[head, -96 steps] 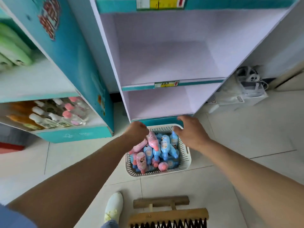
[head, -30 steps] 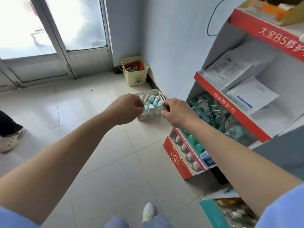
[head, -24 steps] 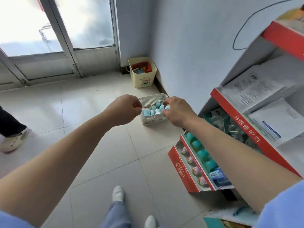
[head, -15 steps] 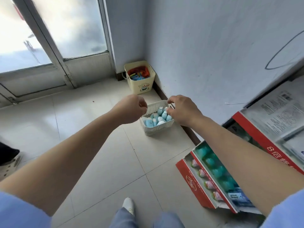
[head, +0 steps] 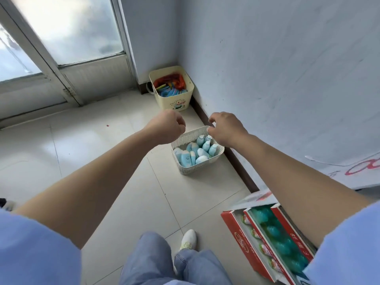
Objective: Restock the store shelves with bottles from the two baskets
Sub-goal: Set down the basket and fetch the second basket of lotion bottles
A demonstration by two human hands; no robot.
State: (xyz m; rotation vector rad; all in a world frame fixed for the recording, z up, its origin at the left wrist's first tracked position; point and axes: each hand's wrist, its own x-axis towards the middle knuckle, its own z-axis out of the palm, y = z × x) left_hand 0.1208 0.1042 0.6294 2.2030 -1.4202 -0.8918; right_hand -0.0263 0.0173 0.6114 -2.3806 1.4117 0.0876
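Note:
A white slotted basket [head: 197,171] stands on the tiled floor beside the wall's dark skirting. Several blue and white bottles [head: 195,153] lie packed inside it. Both my arms stretch out toward it. My left hand [head: 167,126] hovers over the basket's far left corner, fingers curled into a fist with nothing in them. My right hand [head: 225,128] hangs over the far right rim, thumb and fingers bent and apart, holding nothing. Whether either hand touches the rim I cannot tell.
A cream bin [head: 175,103] with colourful packets sits in the corner beyond the basket. A glass door [head: 61,38] fills the far left. A red display tray [head: 265,241] of teal bottles stands at lower right. My white shoe [head: 188,239] is on the tiles.
I turned away from the empty teal shelf and the pink-and-blue basket, then walked closer to this basket. It now lies nearer under my hands, and the red shelf has slid to lower right.

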